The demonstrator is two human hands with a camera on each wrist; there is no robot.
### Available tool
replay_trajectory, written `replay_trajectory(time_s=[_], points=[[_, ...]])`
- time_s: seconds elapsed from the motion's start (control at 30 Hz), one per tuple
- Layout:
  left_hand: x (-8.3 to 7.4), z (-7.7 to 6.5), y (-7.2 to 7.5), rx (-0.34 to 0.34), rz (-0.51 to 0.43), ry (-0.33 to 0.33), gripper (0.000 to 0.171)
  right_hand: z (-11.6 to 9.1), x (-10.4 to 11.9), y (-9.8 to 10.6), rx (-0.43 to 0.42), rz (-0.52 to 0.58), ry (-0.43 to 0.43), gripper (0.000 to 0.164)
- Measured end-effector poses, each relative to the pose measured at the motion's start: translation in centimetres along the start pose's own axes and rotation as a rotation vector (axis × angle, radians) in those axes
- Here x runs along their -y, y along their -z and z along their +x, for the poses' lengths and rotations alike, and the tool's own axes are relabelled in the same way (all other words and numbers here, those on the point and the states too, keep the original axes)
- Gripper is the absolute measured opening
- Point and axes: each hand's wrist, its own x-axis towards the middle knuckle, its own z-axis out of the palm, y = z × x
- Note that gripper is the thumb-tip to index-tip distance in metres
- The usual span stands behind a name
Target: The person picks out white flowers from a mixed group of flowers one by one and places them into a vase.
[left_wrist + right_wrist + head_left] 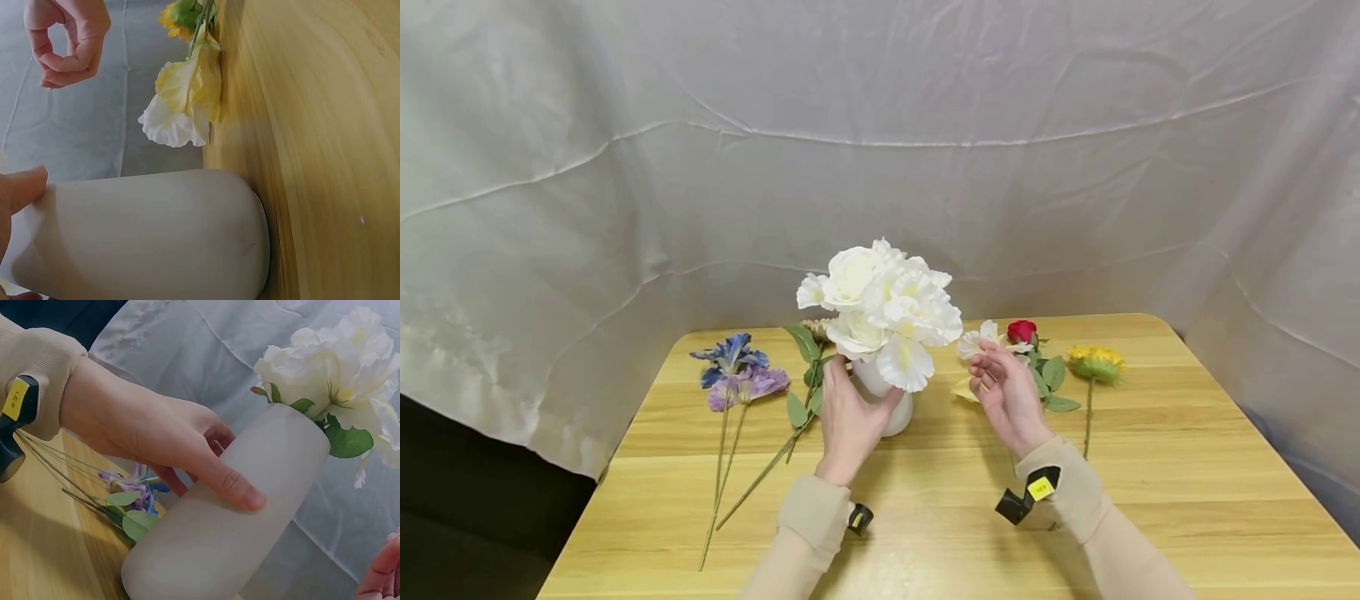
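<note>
A white vase [250, 481] stands on the table, its mouth filled with large white flowers [883, 304] and a few green leaves [349, 439]. My left hand [853, 423] grips the vase's upper body, thumb on the near side and fingers round the far side. To the right of the bouquet, my right hand [1011, 398] is raised with loosely curled fingers and nothing in it. Behind that hand, as the head view has it, lie a white flower [979, 340] and a pale yellow flower [190, 84], the latter partly hidden.
Left of the vase lie a blue flower [733, 357], a purple flower [748, 388] and leafy stems [797, 408]. A red rose [1021, 332] and a yellow sunflower [1096, 364] lie at the right. Grey cloth [925, 192] hangs behind the wooden table [1150, 500].
</note>
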Motion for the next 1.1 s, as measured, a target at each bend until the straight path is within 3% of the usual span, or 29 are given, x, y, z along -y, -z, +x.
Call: replay_trajectory(time_s=[0.13, 0.33, 0.5, 0.6, 0.87, 1.1], points=[[0.2, 0.1, 0.0, -0.009, 0.008, -0.013, 0.086, -0.1, 0.0, 0.0, 0.004, -0.011, 0.001, 0.021], [0.6, 0.4, 0.3, 0.038, 0.011, -0.021, 0.091, -0.1, 0.1, 0.2, 0.017, -0.019, 0.019, 0.014], [1.6, 1.2, 1.0, 0.090, -0.072, -0.125, 0.086, -0.2, 0.0, 0.5, 0.042, -0.055, 0.050, 0.011], [2.2, 1.8, 1.6, 0.160, -0.111, -0.168, 0.084, -0.2, -0.2, 0.7, 0.055, -0.085, 0.066, 0.010], [3.6, 3.4, 2.9, 0.395, -0.208, -0.137, 0.088, -0.3, -0.3, 1.4, 0.060, -0.120, 0.059, 0.008], [3.9, 4.9, 3.8, 0.549, -0.351, -0.179, 0.092, -0.6, 0.1, 1.6, 0.085, -0.147, 0.058, 0.008]])
